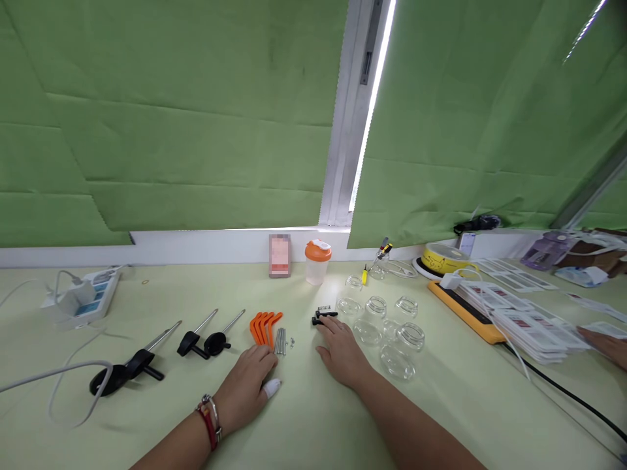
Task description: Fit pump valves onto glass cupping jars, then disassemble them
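My left hand [251, 384] rests low over the table, fingers loosely bent, with white tape on the thumb. Its fingertips reach the lower ends of several orange curved pieces [264, 328]. Beside these lie thin metal pins [280, 341] and tiny metal bits [292, 342]. My right hand [341, 350] lies with fingers spread, its fingertips at small black parts [323, 318]; a coil spring [324, 308] is just behind them. Several clear glass vessels [399, 361] stand to its right. To the left are black pieces with metal rods [142, 364].
At the back stand an orange-lidded shaker cup [317, 264] and a phone-like slab [279, 256]. An orange power strip [465, 312] and stacked printed cards [524, 326] are right, near another person's hand [605, 343]. A white power strip [98, 297] and cables lie left.
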Demonstrator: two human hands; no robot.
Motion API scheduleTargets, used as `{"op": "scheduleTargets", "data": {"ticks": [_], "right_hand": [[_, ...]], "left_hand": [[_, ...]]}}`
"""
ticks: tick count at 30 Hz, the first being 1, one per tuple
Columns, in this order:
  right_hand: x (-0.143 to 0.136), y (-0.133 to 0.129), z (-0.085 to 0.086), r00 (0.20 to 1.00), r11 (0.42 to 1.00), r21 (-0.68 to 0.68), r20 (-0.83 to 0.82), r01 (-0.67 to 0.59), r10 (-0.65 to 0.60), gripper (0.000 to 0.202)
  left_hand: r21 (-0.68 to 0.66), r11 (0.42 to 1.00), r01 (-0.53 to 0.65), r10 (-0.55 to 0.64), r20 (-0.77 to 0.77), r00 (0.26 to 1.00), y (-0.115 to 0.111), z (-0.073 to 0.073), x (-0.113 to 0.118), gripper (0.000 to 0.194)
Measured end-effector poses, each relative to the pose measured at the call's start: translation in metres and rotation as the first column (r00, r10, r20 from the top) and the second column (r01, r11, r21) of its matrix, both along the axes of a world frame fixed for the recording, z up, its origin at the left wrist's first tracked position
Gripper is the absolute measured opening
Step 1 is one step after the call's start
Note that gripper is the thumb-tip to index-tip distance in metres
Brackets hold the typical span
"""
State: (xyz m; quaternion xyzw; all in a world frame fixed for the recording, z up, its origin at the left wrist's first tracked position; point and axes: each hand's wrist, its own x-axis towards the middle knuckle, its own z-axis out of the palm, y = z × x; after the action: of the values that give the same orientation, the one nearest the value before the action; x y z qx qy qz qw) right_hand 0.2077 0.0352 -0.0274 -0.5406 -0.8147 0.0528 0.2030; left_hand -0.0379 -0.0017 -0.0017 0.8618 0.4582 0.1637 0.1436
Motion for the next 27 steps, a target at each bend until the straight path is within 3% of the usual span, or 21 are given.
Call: {"op": "scheduleTargets", "data": {"ticks": [19, 27], "right_hand": [[0.0036, 0.0042, 0.0023, 0.999, 0.999, 0.017, -0.022, -0.045, 0.046, 0.042], [0.0033, 0.0015, 0.0057, 0.999, 0.999, 0.007, -0.029, -0.044, 0.044, 0.038]], "left_hand": [[0.026, 1.0, 0.011, -0.012, 0.008, 1.0, 0.0087, -0.0061, -0.0032, 0.014], [0.111, 0.992, 0.064, -0.064, -0.006, 0.998, 0.0073, -0.0067, -0.0018, 0.015]]}}
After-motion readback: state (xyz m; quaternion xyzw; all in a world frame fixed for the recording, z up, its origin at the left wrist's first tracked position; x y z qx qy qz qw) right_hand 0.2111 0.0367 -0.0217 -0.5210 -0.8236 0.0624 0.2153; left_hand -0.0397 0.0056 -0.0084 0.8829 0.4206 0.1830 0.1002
